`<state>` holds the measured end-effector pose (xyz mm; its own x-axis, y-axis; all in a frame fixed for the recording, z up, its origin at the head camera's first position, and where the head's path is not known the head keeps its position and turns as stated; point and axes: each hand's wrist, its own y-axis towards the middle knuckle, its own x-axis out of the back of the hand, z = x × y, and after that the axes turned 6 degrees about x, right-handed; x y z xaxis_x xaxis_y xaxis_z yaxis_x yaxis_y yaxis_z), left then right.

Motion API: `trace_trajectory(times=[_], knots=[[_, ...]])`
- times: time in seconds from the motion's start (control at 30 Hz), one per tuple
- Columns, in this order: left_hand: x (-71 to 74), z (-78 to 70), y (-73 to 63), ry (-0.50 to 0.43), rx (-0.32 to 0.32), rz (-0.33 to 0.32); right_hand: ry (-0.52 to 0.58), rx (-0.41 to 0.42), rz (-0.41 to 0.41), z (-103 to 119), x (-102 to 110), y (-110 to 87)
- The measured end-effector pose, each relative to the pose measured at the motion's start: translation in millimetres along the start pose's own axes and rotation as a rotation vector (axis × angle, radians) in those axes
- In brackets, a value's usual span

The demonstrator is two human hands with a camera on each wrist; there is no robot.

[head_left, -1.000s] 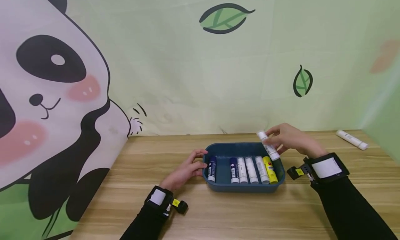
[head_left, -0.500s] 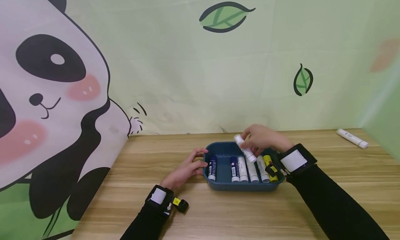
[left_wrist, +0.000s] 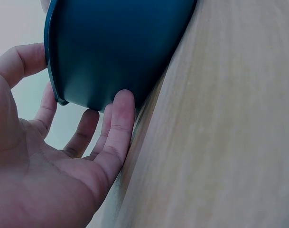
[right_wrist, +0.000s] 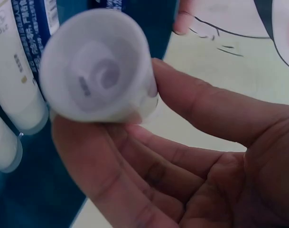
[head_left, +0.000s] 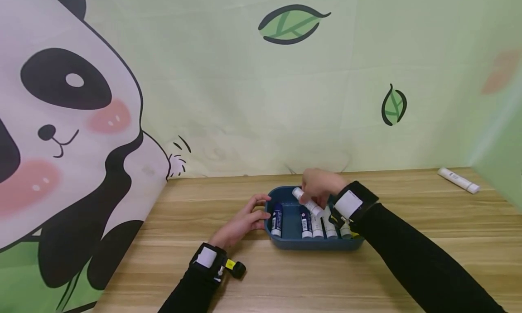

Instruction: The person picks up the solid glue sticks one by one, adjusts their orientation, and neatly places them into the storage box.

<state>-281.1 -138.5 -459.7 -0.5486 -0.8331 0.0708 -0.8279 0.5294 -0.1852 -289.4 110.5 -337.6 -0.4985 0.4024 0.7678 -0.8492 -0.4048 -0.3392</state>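
My right hand (head_left: pixel 320 186) pinches a white glue stick (head_left: pixel 306 202) between thumb and fingers, tilted above the dark blue bin (head_left: pixel 311 244). Its round hollow end faces the camera in the right wrist view. The bin holds a dark blue glue stick (head_left: pixel 276 220) at its left end. Farther right lies a row: another dark blue one (head_left: pixel 306 223), several white ones (head_left: pixel 330 227), and a yellow one, mostly hidden by my right wrist. At the bin's left end, my left hand (head_left: pixel 242 220) touches the rim and outer wall with extended fingertips (left_wrist: pixel 123 107).
A loose white glue stick (head_left: pixel 458 180) lies on the wooden table (head_left: pixel 261 281) at the back right. Behind the table hangs a pale green backdrop (head_left: pixel 228 100) with a panda and leaves. Bare tabletop lies in front of the bin.
My right hand has carried the white glue stick leftward, from the bin's right end to above its middle. The left hand and the bin stay in place.
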Motion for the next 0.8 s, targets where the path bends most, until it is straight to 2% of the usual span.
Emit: trace_trajectory(times=[0.27, 0.5, 0.7, 0.8], knots=[[1.0, 0.9, -0.4, 0.007, -0.003, 0.008, -0.111, -0.063, -0.024, 7.6, -17.2, 11.5], [1.7, 1.0, -1.4, 0.002, 0.003, 0.006, -0.236, 0.006, -0.082, 14.1, -26.1, 14.3], [1.9, 0.3, -1.3, -0.005, 0.006, 0.006, -0.307, -0.008, -0.059, 21.6, -30.7, 18.9], [2.5, 0.9, -0.9, -0.003, 0.003, 0.009, -0.308, -0.009, -0.047, 24.2, -32.6, 20.1]])
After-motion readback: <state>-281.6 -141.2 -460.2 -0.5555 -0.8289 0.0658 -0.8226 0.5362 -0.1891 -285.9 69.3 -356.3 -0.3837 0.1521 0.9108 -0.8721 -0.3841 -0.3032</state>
